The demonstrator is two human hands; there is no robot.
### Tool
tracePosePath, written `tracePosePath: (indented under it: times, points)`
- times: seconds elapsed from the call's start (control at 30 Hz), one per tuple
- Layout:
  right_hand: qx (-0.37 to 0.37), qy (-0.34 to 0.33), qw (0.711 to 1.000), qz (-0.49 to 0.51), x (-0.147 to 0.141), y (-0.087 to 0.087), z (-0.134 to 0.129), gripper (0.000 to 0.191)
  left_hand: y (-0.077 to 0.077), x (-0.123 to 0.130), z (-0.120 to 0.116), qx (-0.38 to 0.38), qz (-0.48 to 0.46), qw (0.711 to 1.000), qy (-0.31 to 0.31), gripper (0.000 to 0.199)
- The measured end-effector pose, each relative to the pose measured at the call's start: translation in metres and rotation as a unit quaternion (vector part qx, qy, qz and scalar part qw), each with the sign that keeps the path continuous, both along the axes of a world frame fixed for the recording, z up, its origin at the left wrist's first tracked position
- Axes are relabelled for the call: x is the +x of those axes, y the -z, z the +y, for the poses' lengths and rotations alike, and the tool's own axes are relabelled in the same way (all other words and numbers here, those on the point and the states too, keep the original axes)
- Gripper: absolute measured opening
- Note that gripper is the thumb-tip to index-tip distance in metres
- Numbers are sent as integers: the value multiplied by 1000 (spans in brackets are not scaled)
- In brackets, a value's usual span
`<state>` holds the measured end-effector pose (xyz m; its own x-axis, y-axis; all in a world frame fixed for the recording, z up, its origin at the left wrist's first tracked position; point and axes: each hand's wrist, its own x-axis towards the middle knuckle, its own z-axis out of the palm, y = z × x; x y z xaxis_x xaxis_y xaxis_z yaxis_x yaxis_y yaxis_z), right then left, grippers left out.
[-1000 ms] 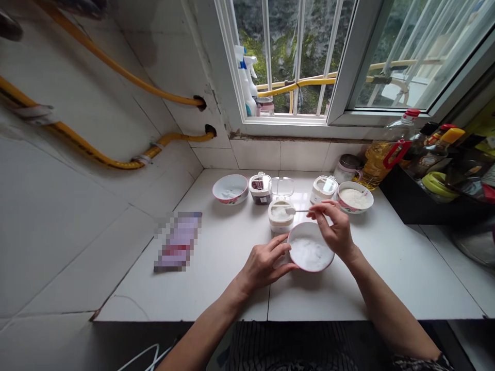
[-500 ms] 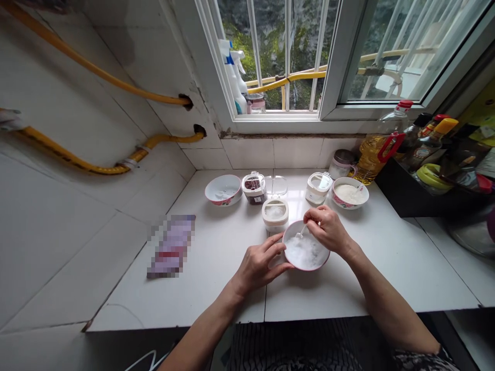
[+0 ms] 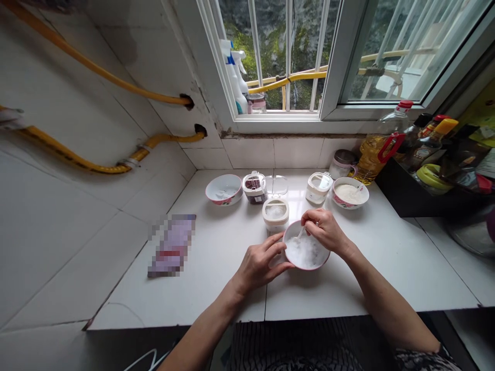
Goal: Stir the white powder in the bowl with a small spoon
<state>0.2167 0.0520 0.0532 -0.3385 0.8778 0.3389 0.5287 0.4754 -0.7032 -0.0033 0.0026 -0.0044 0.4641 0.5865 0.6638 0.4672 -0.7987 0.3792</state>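
Observation:
My left hand (image 3: 263, 262) grips the left side of a bowl (image 3: 326, 260) with a pinkish-red rim, thumb low on its side and fingers near the rim. Loose white grains or powder (image 3: 309, 252) lie in the bowl. Over its far right rim, my right hand (image 3: 325, 229) is closed on a small white spoon (image 3: 299, 236), whose tip is down in the white stuff. Just behind the bowl stands a small container (image 3: 276, 219) with its clear lid (image 3: 275, 184) flipped up and white contents inside.
At the back stand a flowered bowl (image 3: 224, 198), a container of dark red bits (image 3: 254, 193), a lidded container (image 3: 318, 191) and a bowl of pale grains (image 3: 350, 201). An oil bottle (image 3: 373, 154) and a black box (image 3: 402, 198) are right. A blurred purple item (image 3: 172, 247) lies left.
My right hand has shifted slightly left, and the spoon's tip with it, through the white stuff. The left hand keeps its hold on the bowl.

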Motion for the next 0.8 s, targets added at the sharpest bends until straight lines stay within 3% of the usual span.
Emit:
tracePosePath:
  times: [0.2, 0.53, 0.8]
  points:
    - [-117, 36, 985, 119, 6, -4, 3, 16, 1, 0, 0, 0, -6, 1000, 1, 30]
    - [-107, 60, 989, 80, 6, -1, 5, 16, 3, -1, 1, -6, -5, 1000, 3, 28]
    - [-140, 21, 986, 88, 2, 1, 4, 17, 2, 0, 0, -5, -8, 1000, 1, 29]
